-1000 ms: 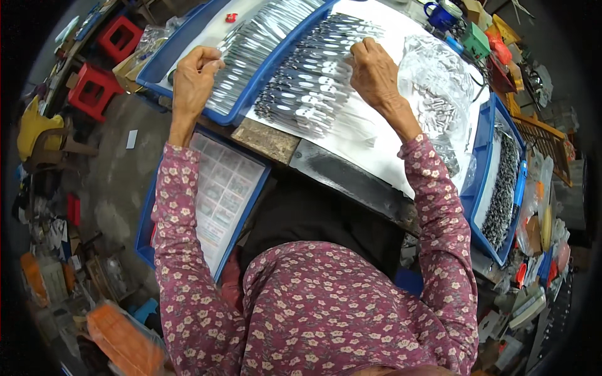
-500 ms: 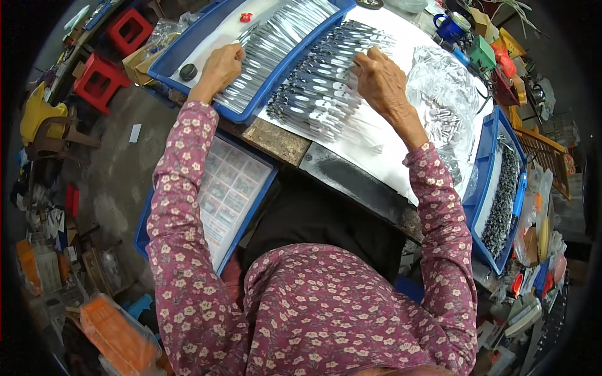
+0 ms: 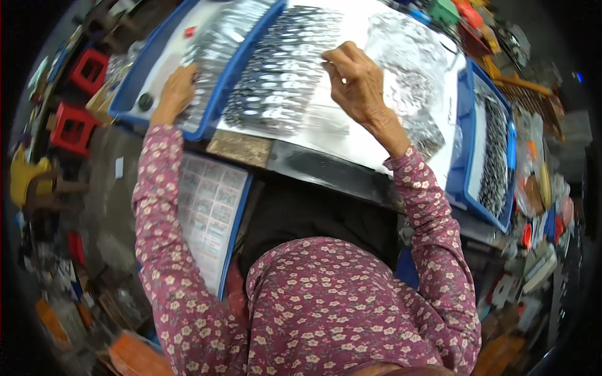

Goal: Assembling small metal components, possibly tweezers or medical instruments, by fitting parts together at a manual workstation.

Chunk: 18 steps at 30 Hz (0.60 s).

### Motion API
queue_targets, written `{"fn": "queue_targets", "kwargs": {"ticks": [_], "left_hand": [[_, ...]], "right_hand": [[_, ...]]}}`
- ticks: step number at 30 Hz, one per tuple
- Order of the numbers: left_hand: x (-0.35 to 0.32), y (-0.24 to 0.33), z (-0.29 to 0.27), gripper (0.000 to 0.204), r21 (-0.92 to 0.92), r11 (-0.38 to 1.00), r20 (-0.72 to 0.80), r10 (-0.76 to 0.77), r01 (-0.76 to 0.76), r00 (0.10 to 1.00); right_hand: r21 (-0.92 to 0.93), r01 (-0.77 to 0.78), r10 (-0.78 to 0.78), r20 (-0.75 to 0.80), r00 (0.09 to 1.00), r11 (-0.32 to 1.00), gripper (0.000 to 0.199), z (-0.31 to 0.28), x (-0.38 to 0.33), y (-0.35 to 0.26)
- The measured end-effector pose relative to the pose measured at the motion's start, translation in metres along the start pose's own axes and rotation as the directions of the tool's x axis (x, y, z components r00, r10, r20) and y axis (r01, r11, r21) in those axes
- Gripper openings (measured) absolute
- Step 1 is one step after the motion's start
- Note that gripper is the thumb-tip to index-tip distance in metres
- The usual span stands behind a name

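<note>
In the long blue tray [image 3: 135, 88] at upper left, my left hand [image 3: 177, 91] has its fingers curled at the edge of a row of slim silvery pieces [image 3: 222, 37]. Whatever its fingertips grip is hidden. My right hand [image 3: 357, 78] hovers over a white sheet [image 3: 332, 147], with thumb and fingers pinched together. Anything in that pinch is too small to make out. Left of it, several overlapping rows of thin dark pieces with pale ovals [image 3: 273, 75] lie on the sheet; blur hides their exact kind.
A clear plastic bag of small silvery parts [image 3: 414, 75] lies right of my right hand. A second blue tray [image 3: 467, 175] holds a dark, bristly heap. Below the table edge [image 3: 326, 169] is a compartmented sheet-covered tray [image 3: 213, 213]. Red stools [image 3: 70, 128] stand at left.
The whole view has swung, so table and trays sit further left and higher. My right hand has come off the dark rows to their right. My left hand stays in the blue tray.
</note>
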<state>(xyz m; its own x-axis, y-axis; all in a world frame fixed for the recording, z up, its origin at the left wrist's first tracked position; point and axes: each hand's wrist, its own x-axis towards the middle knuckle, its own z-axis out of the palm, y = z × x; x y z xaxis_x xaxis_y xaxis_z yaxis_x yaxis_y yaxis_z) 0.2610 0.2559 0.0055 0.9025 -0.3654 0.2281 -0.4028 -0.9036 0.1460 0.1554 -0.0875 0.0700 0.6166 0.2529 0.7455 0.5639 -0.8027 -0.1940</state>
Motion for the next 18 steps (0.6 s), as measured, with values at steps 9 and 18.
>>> {"fn": "queue_targets", "kwargs": {"ticks": [9,18], "left_hand": [[0.005,-0.002,0.005,0.021,-0.061,0.970,-0.039,0.232,-0.234,0.972],[0.013,-0.025,0.016,0.035,0.016,0.986,0.113,0.161,-0.164,0.980]], "right_hand": [[0.066,-0.291,0.290,0.028,0.957,0.954,0.008,-0.081,-0.080,0.023],[0.014,-0.588,0.587,-0.097,0.804,0.808,0.008,-0.158,-0.168,0.032]]}}
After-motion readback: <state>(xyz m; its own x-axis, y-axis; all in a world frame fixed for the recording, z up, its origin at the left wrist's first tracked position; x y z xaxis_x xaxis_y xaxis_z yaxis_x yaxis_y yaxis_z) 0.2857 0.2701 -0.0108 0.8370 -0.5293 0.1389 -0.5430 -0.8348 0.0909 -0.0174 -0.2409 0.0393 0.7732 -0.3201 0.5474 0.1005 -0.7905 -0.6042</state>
